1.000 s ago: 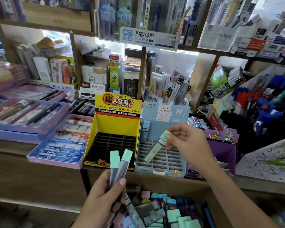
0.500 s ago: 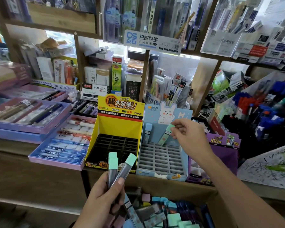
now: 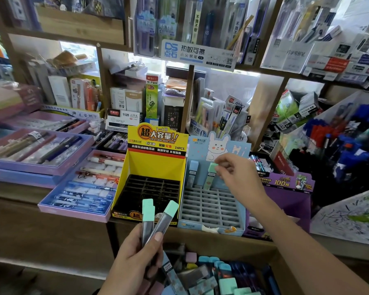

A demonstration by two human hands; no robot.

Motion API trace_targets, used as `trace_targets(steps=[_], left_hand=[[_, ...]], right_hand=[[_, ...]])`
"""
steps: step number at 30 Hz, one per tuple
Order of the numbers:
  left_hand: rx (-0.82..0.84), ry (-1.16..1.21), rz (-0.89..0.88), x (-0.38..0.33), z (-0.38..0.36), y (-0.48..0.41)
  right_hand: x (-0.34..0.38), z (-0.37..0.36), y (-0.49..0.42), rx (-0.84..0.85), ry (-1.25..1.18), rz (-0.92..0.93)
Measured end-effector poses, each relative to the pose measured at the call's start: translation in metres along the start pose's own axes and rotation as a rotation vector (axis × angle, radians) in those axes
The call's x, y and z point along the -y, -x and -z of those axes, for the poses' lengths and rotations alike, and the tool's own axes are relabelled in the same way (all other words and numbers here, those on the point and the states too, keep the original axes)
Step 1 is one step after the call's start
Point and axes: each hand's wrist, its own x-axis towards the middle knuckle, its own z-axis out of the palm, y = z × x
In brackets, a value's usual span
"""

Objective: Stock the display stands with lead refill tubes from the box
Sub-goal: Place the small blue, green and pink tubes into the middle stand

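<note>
Far left, purple pen trays (image 3: 41, 154) lie on the wooden counter (image 3: 19, 201).

Next to them stands the yellow stand (image 3: 156, 165), with a black slotted insert at its base.

My left hand (image 3: 134, 258) is in front of and below the yellow stand. Its fingers are curled round two tubes (image 3: 158, 224), with the thumb pressed across them. Both tubes point up with mint caps on top. They are splayed apart in a narrow V.

Below and to the right of this hand is the box (image 3: 284, 271). It holds loose tubes with mint, blue and pink caps, lying in mixed directions.

The blue stand (image 3: 211, 209) touches the right side of the yellow stand. It has a grey slotted grid and a rabbit backboard. A blue-capped tube (image 3: 193, 173) stands upright in the back row, near the left edge.

Just beside it, a mint-capped tube (image 3: 209, 177) stands in the same back row, tilted slightly. I cannot tell whether it is fully seated in its slot.

My right hand (image 3: 237, 173) pinches this tube's cap between thumb and forefinger. The other fingers are loosely curled.

Right of the blue stand is a purple stand (image 3: 285, 194).
</note>
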Motion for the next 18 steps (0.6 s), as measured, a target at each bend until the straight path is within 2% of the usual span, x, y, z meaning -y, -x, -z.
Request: trace_targets(steps=[14, 18], left_hand=[[0.010, -0.014, 0.017, 0.000, 0.001, -0.001], [0.028, -0.028, 0.013, -0.003, -0.001, 0.001]], right_hand=[[0.000, -0.006, 0.004, 0.019, 0.032, -0.002], [0.007, -0.001, 0.022, -0.065, 0.083, 0.028]])
